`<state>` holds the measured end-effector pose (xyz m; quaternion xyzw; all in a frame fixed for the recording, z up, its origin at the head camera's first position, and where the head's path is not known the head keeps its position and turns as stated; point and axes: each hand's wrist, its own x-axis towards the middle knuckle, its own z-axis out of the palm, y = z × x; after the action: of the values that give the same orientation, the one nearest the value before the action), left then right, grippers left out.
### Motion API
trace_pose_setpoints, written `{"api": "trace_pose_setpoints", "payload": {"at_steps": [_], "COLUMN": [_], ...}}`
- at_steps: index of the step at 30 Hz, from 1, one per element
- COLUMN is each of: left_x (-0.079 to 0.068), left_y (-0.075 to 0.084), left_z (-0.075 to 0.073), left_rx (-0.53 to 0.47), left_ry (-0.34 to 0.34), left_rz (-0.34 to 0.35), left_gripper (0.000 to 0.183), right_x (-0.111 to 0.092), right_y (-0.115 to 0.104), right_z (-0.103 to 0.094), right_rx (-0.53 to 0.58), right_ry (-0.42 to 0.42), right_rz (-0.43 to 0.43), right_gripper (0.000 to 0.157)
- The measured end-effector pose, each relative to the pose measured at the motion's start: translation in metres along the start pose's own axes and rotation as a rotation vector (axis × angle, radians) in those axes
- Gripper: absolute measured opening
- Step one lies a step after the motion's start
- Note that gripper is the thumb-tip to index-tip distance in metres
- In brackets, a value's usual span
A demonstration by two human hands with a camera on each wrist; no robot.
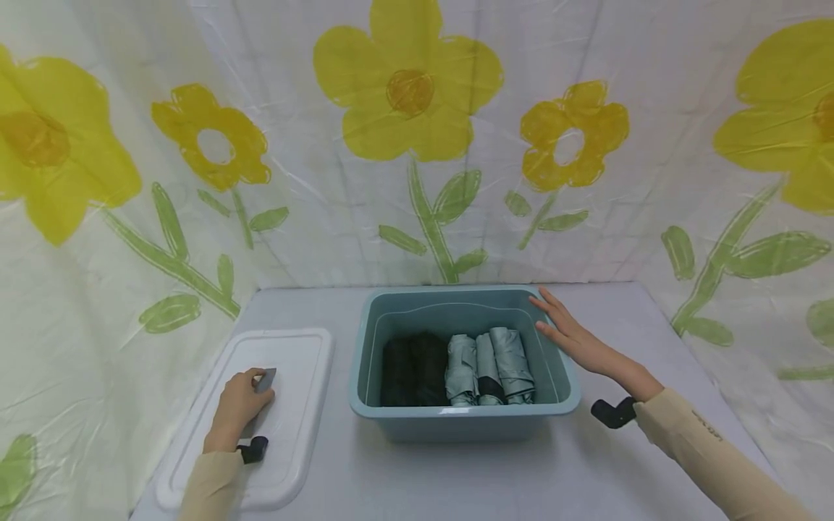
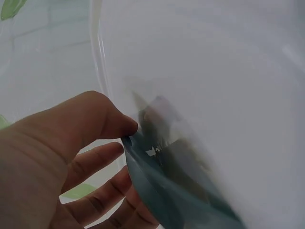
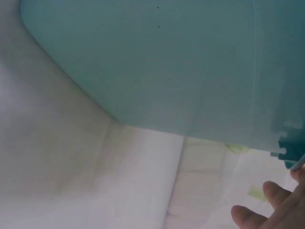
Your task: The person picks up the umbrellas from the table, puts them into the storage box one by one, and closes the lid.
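On the left, my left hand (image 1: pixel 239 405) pinches a thin, blue-grey sheet-like piece (image 2: pixel 157 183) between thumb and fingers, just over a glossy white lid (image 1: pixel 296 405). The hand hides much of this piece, and its exact kind cannot be told. A blue-green plastic bin (image 1: pixel 456 427) stands in the middle of the table. My right hand (image 1: pixel 580 347) is at its right rim, fingers straight and spread, with fingertips at the edge. Inside the bin lie several rolled grey-blue fabric bundles (image 1: pixel 511 362), one with a black band, beside dark rolled bundles (image 1: pixel 413 369).
A pale cloth covers the table (image 1: pixel 456 481). Behind it hangs a white curtain (image 1: pixel 293 239) printed with yellow flowers, which also runs along both sides. The lid lies flat left of the bin, with a strip of table between them.
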<state>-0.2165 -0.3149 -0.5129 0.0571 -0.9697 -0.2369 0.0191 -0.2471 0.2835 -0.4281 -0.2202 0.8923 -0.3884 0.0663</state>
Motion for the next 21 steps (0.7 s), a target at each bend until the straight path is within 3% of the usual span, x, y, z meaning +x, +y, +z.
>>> {"api": "trace_pose_setpoints", "payload": {"at_steps": [5,21], "left_x": [-0.002,0.002], "left_y": [0.000,0.016], "left_z": [-0.007,-0.026], "left_rx": [0.006,-0.048], "left_ry": [0.011,0.037], "left_rz": [0.008,0.138], "left_gripper": [0.050,0.047], "right_x": [-0.001,0.001], "right_y": [0.000,0.002], "right_z": [0.000,0.001], "right_rx": [0.003,-0.001], "right_ry": [-0.001,0.007], "right_rz": [0.004,-0.001], "right_gripper": [0.056,0.056]}}
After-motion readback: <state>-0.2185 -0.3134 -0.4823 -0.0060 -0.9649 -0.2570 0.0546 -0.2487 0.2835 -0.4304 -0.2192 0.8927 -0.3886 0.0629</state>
